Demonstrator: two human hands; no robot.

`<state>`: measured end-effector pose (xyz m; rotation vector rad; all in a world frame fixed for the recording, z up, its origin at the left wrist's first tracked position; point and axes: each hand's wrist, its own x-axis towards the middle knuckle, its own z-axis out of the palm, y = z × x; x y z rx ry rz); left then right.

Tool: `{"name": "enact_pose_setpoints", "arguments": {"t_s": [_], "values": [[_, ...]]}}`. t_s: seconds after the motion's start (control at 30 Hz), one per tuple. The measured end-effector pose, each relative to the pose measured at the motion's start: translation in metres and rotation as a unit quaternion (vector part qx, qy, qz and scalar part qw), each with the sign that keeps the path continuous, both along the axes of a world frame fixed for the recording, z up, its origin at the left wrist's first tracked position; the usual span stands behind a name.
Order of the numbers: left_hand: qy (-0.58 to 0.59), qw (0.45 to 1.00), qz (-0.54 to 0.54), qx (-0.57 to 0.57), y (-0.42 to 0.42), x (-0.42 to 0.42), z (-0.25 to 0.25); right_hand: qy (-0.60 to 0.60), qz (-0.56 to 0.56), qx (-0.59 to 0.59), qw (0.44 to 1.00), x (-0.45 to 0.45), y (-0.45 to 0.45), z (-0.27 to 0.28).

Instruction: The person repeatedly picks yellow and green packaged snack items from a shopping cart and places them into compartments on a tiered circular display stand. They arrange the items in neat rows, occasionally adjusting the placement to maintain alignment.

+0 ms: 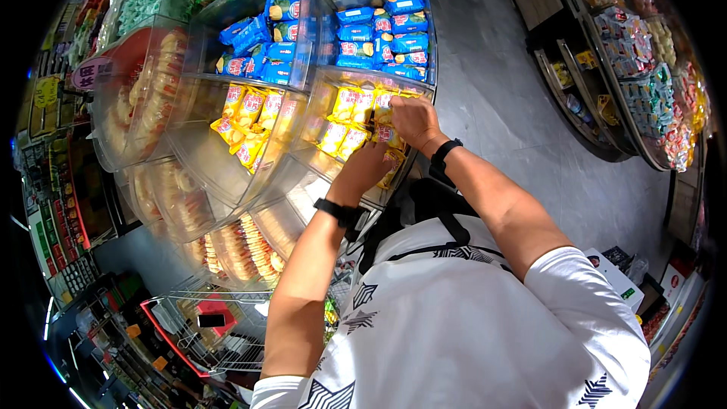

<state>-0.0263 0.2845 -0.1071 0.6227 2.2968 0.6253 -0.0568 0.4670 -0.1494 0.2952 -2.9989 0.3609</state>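
Both my hands are inside a clear plastic bin (pixel 319 166) of yellow snack packets (pixel 343 137) printed with chips. My right hand (pixel 417 119) is at the bin's right side, fingers curled over packets near the back. Closer to me, my left hand (pixel 368 167) reaches down beside more yellow packets (pixel 392 166). The backs of the hands hide most fingertips, so a firm hold on any packet cannot be made out. To the left, a second clear bin (pixel 199 153) holds a looser group of yellow packets (pixel 245 119).
Blue packets (pixel 356 40) fill bins behind the yellow ones. Bins of ring-shaped snacks (pixel 153 96) curve around the left. A wire shopping cart (pixel 238 360) carrying a phone (pixel 211 320) stands lower left. Across the grey floor (pixel 483 68) is another candy display (pixel 642 85).
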Motion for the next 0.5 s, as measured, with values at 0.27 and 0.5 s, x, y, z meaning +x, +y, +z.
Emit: {"name": "enact_pose_setpoints", "arguments": {"t_s": [0.27, 0.5], "values": [[0.077, 0.997, -0.014, 0.007, -0.029, 0.055, 0.053, 0.111, 0.099, -0.113, 0.982, 0.012, 0.013, 0.011], [0.447, 0.868, 0.212, 0.050, -0.068, 0.041, 0.140, -0.050, 0.096, -0.226, 0.968, 0.016, 0.020, 0.004]]}}
